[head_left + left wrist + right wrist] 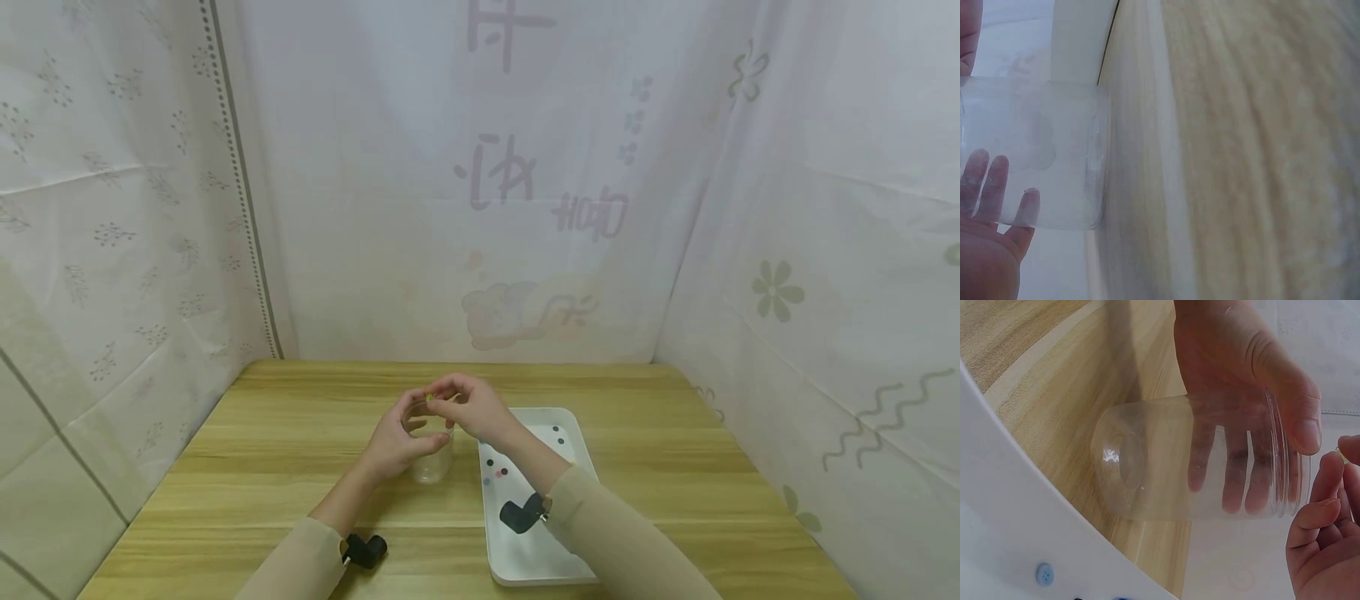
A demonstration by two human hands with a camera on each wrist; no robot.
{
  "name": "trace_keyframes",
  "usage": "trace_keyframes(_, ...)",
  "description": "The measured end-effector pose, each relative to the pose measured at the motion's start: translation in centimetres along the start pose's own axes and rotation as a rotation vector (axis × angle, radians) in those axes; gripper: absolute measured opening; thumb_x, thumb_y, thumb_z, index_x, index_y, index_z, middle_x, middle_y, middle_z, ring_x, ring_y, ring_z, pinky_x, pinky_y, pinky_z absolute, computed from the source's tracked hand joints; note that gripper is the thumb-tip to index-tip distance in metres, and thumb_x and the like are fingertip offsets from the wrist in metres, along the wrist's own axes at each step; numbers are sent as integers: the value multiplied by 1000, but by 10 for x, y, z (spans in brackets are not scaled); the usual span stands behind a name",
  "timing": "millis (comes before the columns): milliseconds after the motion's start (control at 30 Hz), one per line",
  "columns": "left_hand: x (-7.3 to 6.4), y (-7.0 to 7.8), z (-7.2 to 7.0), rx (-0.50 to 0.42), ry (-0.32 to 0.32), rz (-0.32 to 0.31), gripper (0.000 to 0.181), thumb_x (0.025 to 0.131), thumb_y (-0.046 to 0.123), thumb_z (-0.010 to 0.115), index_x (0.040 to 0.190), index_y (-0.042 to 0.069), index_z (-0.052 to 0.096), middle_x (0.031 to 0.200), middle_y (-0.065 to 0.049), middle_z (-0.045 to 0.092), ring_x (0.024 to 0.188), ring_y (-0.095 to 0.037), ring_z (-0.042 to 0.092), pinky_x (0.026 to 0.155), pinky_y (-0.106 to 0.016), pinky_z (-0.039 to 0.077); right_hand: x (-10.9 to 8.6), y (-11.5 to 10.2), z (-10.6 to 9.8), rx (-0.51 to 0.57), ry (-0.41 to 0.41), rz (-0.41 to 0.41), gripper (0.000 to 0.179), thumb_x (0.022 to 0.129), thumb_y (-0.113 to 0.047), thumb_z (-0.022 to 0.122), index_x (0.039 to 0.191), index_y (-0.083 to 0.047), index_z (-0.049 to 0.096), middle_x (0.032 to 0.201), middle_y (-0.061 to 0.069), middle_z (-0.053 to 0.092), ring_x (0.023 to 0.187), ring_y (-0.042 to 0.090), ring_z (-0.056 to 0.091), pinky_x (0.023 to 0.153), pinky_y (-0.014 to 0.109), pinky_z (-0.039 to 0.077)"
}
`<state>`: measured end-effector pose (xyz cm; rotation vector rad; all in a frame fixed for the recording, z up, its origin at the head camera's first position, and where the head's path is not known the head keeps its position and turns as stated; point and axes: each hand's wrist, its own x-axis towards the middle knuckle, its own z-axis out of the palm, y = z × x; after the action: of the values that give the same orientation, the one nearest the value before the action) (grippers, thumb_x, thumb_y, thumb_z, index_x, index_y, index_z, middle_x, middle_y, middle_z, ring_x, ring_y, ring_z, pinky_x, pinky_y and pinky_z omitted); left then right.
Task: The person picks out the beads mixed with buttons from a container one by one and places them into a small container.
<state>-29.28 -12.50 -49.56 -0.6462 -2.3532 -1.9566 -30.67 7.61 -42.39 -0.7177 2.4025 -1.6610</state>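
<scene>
A clear plastic jar [432, 467] stands upright on the table, just left of the tray. My left hand [393, 442] grips it near the rim, thumb on the near side and fingers round the far side; the fingers show through the wall in the right wrist view. Over the jar's mouth, my right hand [480, 410] pinches a small yellow-green button [430, 397] between thumb and fingertips, mostly covered by them. Through the clear wall [1163, 456], no buttons show inside the jar.
A white rectangular tray [517, 560] lies under my right forearm. On it are several small buttons, among them a light blue one [1045, 575], a pink one [499, 474] and a black one [490, 462]. Patterned curtains hang behind and beside the wooden table [652, 467].
</scene>
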Motion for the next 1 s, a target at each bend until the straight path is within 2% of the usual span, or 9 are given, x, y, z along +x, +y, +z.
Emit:
trace_keyframes(233,-1,-1,1,9,5,-5,71,91,21,86,152,13,51,157,-11,60,150,-37,54,124,-64,46,1,1,-1,34,-17,16,26,103,-22,77,127,-12,76,119,9,73,81,16,67,75,34,63)
trace_keyframes(367,0,-1,0,6,5,-4,71,92,19,86,152,13,51,154,-13,62,146,-37,56,124,-64,45,2,1,-7,47,-10,30,29,103,-26,77,130,-14,75,125,7,73,85,17,67,77,31,62)
trace_keyframes(567,1,1,0,12,-2,9,69,93,18,86,151,12,50,154,-22,61,144,-38,58,124,-65,45,-1,3,-26,52,51,49,32,103,-30,77,133,-18,73,122,3,72,82,17,67,69,26,52)
trace_keyframes(700,1,1,1,16,6,3,68,92,18,87,150,15,51,152,-18,63,144,-36,59,124,-63,45,-4,9,-41,71,97,53,32,104,-27,75,135,-17,72,117,1,70,78,15,65,63,22,46)
trace_keyframes(800,1,1,1,11,11,-3,68,91,17,88,149,17,52,151,-14,64,143,-34,60,124,-62,45,-7,16,-51,71,126,55,33,105,-27,74,136,-15,72,116,0,70,78,15,64,63,21,47)
trace_keyframes(1000,1,0,1,5,10,8,68,91,16,88,149,14,52,149,-17,65,142,-38,60,123,-65,46,-14,25,-66,66,170,71,33,104,-26,75,135,-16,73,116,0,71,78,17,64,64,22,49)
